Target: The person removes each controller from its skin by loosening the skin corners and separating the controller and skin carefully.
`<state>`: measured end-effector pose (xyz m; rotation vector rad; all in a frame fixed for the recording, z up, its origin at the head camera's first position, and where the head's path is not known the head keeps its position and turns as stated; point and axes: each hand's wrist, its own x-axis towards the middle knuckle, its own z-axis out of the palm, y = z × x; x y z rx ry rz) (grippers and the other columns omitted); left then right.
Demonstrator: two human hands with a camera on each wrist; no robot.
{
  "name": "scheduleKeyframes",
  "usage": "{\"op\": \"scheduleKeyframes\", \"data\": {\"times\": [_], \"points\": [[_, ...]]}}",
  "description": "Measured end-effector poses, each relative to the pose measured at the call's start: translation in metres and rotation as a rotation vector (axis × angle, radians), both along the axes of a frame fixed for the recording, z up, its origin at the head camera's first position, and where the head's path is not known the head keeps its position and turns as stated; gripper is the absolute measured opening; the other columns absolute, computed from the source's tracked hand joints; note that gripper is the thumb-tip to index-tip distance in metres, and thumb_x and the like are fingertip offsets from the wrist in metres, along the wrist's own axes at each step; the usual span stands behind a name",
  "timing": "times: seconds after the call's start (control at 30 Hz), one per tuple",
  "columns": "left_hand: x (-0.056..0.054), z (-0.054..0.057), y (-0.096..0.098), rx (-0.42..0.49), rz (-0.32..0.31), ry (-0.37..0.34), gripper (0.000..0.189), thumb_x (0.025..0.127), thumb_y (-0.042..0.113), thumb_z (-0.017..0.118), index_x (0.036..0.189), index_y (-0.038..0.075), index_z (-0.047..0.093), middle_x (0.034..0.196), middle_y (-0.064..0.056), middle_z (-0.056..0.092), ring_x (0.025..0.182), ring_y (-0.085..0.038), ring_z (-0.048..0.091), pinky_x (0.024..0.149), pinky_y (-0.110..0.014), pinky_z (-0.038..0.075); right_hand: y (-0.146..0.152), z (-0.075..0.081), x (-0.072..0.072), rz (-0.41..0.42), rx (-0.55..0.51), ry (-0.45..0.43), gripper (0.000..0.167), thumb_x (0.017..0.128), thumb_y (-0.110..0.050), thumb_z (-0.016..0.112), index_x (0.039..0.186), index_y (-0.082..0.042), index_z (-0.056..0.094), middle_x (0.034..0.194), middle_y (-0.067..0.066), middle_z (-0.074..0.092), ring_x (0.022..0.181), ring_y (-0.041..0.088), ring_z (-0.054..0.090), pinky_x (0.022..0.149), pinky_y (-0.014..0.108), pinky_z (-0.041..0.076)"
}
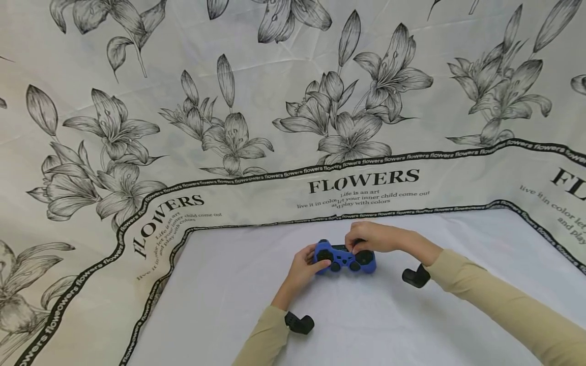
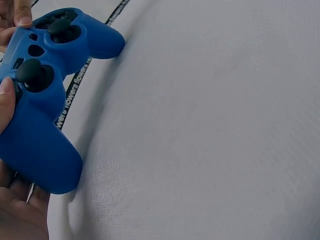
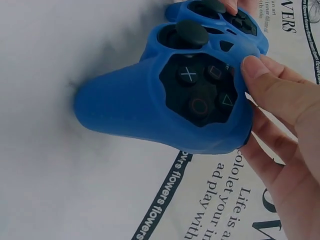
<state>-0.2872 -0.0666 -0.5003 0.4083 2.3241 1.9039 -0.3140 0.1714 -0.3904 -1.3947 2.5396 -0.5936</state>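
Observation:
A game controller (image 1: 343, 261) in a blue cover, with black sticks and buttons, is at the far part of the white cloth. My left hand (image 1: 299, 268) grips its left handle, thumb on the front face and fingers behind, as the left wrist view shows on the blue cover (image 2: 45, 145). With thumb and fingers, my right hand (image 1: 377, 237) pinches the controller's top edge on the right side. In the right wrist view, the right thumb (image 3: 257, 70) lies on the cover's rim beside the symbol buttons (image 3: 200, 90). The right handle (image 3: 115, 102) is not held.
A white cloth (image 1: 229, 284) covers the surface below. Behind it hangs a pale curtain (image 1: 256, 198) with printed lilies, lettering and black border bands. Black wrist cameras (image 1: 299, 323) are worn at both sleeves.

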Motion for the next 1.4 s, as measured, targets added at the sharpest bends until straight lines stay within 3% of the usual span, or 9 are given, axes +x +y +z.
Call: {"op": "scheduleKeyframes", "data": {"times": [0.2,0.5,0.63,0.97,1.17,1.4], "points": [[-0.002,0.001,0.0,-0.034,-0.02,0.02,0.058,0.088,0.019,0.07,0.138,-0.001,0.048,0.132,-0.016,0.059,0.122,-0.025,0.058,0.103,-0.039,0.045,-0.002,0.005,-0.004,-0.001,0.068,-0.041,0.008,0.092,-0.013,0.063,0.085,-0.018,0.063,0.088,-0.007,0.053,0.085,0.006,0.047,0.075,0.022,0.047],[-0.002,0.004,-0.002,-0.044,-0.051,0.057,0.057,0.089,0.019,0.069,0.138,0.0,0.048,0.133,-0.015,0.059,0.122,-0.025,0.058,0.103,-0.039,0.045,-0.017,0.023,-0.008,0.056,0.295,0.082,0.003,0.088,-0.014,0.068,0.087,-0.015,0.071,0.085,-0.007,0.06,0.077,0.006,0.044,0.07,0.022,0.043],[-0.001,0.006,-0.002,-0.048,-0.056,0.071,0.055,0.089,0.017,0.069,0.138,0.0,0.048,0.132,-0.015,0.06,0.12,-0.024,0.058,0.102,-0.038,0.046,-0.022,0.029,-0.009,0.078,0.354,0.076,0.002,0.086,-0.014,0.071,0.084,-0.015,0.071,0.084,-0.007,0.061,0.078,0.006,0.049,0.07,0.02,0.046],[0.014,0.031,-0.001,-0.054,-0.069,0.148,0.056,0.088,0.009,0.07,0.135,-0.011,0.046,0.129,-0.025,0.059,0.118,-0.032,0.059,0.098,-0.038,0.048,-0.013,0.02,-0.022,0.178,0.224,-0.059,0.01,0.09,-0.013,0.066,0.082,-0.017,0.061,0.08,-0.012,0.058,0.075,-0.001,0.049,0.073,0.02,0.048],[0.002,0.01,-0.002,-0.106,-0.039,0.208,0.057,0.087,0.013,0.071,0.135,-0.007,0.048,0.127,-0.02,0.062,0.115,-0.026,0.062,0.095,-0.03,0.05,-0.011,0.017,-0.027,0.209,0.152,-0.162,0.008,0.089,-0.011,0.066,0.083,-0.015,0.063,0.082,-0.009,0.061,0.079,-0.001,0.054,0.079,0.024,0.05],[0.009,0.015,-0.003,-0.146,-0.048,0.187,0.057,0.089,0.013,0.069,0.135,-0.01,0.046,0.125,-0.024,0.062,0.114,-0.03,0.062,0.095,-0.039,0.05,-0.011,0.011,-0.025,0.21,0.1,-0.238,0.006,0.088,-0.008,0.065,0.084,-0.012,0.064,0.081,-0.005,0.063,0.081,0.001,0.055,0.081,0.026,0.05]]}}
